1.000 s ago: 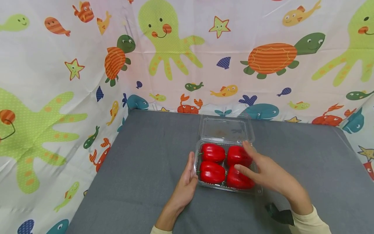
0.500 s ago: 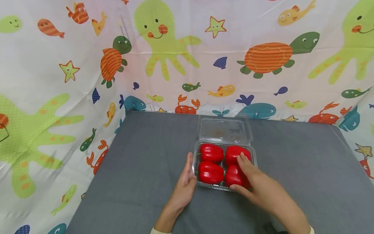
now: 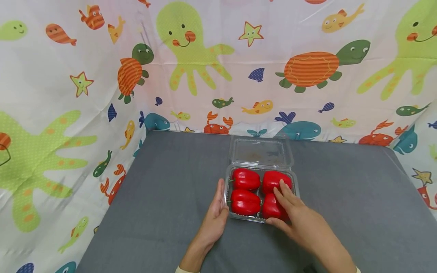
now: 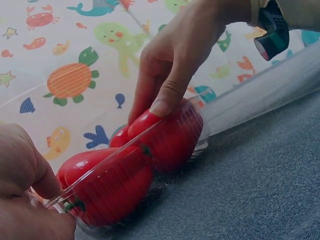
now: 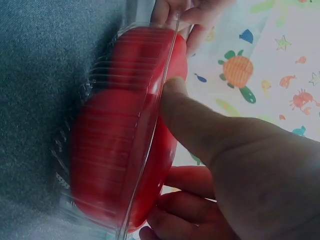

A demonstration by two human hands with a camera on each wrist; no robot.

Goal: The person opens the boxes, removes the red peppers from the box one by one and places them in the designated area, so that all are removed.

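A clear plastic clamshell box (image 3: 246, 218) lies with its lid (image 3: 261, 152) folded back. Inside sit several red bell peppers in two rows. My left hand (image 3: 212, 224) holds the box at its left side, thumb by the front corner; the left wrist view has its thumb and a finger (image 4: 47, 180) about the rim. My right hand (image 3: 305, 223) grips the front right bell pepper (image 3: 273, 207), thumb at the front and fingers over its far side. That hand hides the pepper's right part. The back right pepper (image 3: 274, 180) lies just beyond the fingertips.
The box rests on a grey cloth-covered table (image 3: 177, 170). A cloth curtain (image 3: 218, 45) printed with sea animals hangs behind and at the sides. A dark object (image 3: 310, 268), partly cut off, shows beside the right wrist.
My right hand has come down from above the right-hand peppers, towards me, onto the front right bell pepper. My left hand keeps its place at the box's side.
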